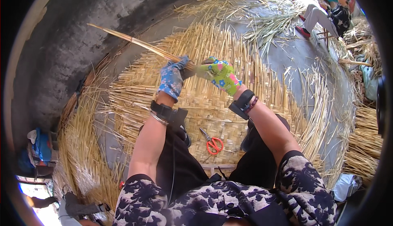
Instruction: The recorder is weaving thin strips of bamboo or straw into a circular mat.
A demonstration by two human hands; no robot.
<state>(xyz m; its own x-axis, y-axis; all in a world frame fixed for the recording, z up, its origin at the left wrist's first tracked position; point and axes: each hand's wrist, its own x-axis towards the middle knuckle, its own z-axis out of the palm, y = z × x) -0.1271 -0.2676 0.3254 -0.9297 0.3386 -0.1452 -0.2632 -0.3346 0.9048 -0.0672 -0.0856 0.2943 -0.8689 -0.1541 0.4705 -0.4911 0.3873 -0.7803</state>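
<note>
My left hand [172, 77], in a blue flowered glove, is closed round a few long reed strips [135, 41]. Their long tips point out to the far left, above the mat. Close beside it, my right hand [221, 75] wears a green flowered glove and has its fingers closed at the near end of the same strips; its fingertips are slightly blurred. Beneath both hands spreads a large woven reed mat [196, 103], with loose strip ends sticking out round its edges. Scissors [212, 142] with orange handles lie on the mat between my legs.
A dark wall [94, 17] curves along the left. Loose straw [77, 144] is heaped at left, and green-tinted stalks [270, 25] lie at the far side. Reed bundles [362, 140] are stacked at right. Another person [327, 19] sits at the far right.
</note>
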